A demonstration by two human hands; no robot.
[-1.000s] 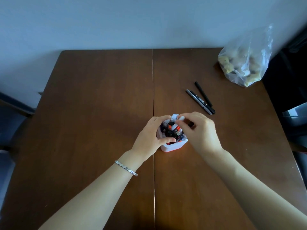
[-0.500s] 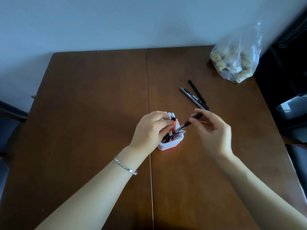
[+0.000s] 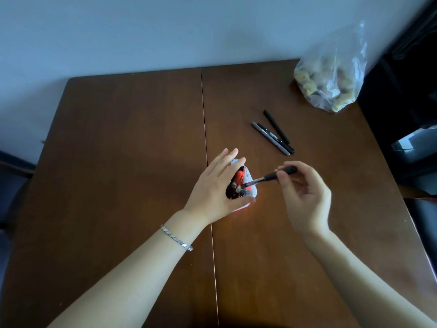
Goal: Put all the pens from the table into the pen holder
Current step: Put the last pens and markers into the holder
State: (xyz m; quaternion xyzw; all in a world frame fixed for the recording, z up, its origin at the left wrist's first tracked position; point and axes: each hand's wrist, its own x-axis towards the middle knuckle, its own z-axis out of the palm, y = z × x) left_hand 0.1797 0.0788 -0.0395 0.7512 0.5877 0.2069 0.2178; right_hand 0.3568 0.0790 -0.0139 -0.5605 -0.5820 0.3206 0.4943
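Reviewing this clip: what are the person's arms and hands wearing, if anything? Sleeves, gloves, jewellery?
Both forearms are bare as far as the frame shows, with no sleeves in view. Neither the left hand nor the right hand has a glove, and no rings are visible. The only item worn is a thin silver link bracelet on the left wrist.

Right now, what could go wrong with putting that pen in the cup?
The pen holder already looks crammed, so the black pen pinched in the right hand may jam or push others out. The holder also leans against the left hand; a hard push might tip it.
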